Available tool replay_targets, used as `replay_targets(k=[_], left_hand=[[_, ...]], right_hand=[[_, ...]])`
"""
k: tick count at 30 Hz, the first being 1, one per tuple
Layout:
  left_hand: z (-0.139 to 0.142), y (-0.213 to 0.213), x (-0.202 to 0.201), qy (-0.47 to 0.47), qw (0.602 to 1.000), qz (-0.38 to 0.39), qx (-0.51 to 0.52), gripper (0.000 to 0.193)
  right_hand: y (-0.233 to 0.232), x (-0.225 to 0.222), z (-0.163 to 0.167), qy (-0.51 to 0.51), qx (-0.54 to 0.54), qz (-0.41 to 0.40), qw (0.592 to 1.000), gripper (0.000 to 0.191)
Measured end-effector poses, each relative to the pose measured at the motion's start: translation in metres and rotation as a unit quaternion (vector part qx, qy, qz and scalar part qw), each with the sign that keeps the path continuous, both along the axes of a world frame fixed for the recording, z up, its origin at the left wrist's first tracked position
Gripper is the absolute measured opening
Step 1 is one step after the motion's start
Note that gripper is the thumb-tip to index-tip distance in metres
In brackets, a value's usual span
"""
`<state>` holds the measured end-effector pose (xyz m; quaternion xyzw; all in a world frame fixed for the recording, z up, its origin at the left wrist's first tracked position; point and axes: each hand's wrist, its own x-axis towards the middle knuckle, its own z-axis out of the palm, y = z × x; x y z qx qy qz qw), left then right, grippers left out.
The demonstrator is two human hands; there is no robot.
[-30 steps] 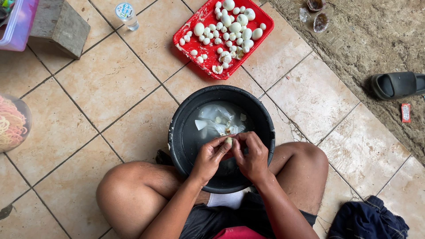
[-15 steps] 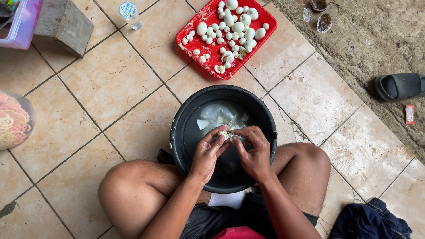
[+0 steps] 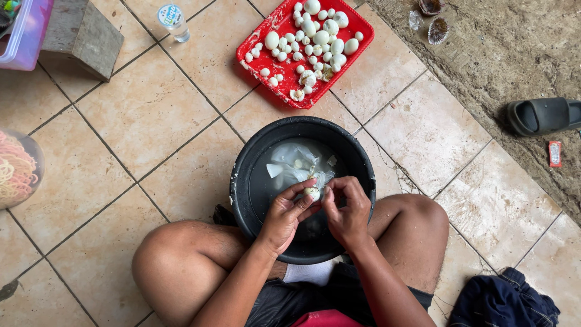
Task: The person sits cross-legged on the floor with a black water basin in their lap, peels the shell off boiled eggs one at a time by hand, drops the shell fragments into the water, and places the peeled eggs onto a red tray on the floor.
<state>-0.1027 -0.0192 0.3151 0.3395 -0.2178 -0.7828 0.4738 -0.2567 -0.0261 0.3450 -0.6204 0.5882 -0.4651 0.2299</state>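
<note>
I squat on a tiled floor over a black bucket (image 3: 242, 181) that holds water, a clear plastic bag and bits of shell. Above its near half, my left hand (image 3: 284, 215) and my right hand (image 3: 346, 212) meet on one small pale egg (image 3: 312, 192). The left hand's fingers and thumb grip the egg. The right hand's fingertips pinch at its side. Just beyond the bucket lies a red tray (image 3: 357, 27) with several peeled white eggs, large and small.
A plastic water cup (image 3: 173, 19) and a wooden block (image 3: 82, 37) stand at the far left, beside a pink tub (image 3: 24, 36). A bowl of coloured noodles (image 3: 17, 169) is at the left edge. A black sandal (image 3: 541, 115) lies on the dirt at right; dark cloth (image 3: 505, 303) sits near my right knee.
Both hands stayed over the bucket with the egg. The fingers shifted slightly around it and the view moved a little.
</note>
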Motion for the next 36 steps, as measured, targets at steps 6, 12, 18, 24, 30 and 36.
replay_targets(k=[6,12,18,24,30,36], left_hand=[[0.005,-0.002,0.001,-0.009,1.0,0.018,-0.006,0.037],[0.002,-0.003,0.001,-0.006,0.997,0.066,-0.026,0.033],[-0.004,-0.002,0.0,-0.027,0.998,0.051,-0.035,0.027],[-0.004,-0.002,-0.003,0.038,0.999,0.037,0.005,0.026],[0.003,-0.004,-0.004,0.092,0.995,0.047,0.012,0.029],[0.01,-0.005,-0.005,0.044,0.998,0.03,0.022,0.029]], right_hand=[[-0.004,0.0,0.0,-0.048,0.021,-0.037,0.998,0.005],[-0.004,-0.003,0.015,-0.013,0.009,0.07,0.997,0.013],[-0.004,-0.004,0.006,-0.026,0.023,0.056,0.998,0.006],[-0.004,-0.007,-0.018,-0.122,0.116,-0.024,0.985,0.003],[-0.008,-0.013,-0.024,-0.134,0.059,-0.023,0.989,0.003],[-0.009,-0.016,-0.016,-0.252,0.149,0.144,0.945,0.016]])
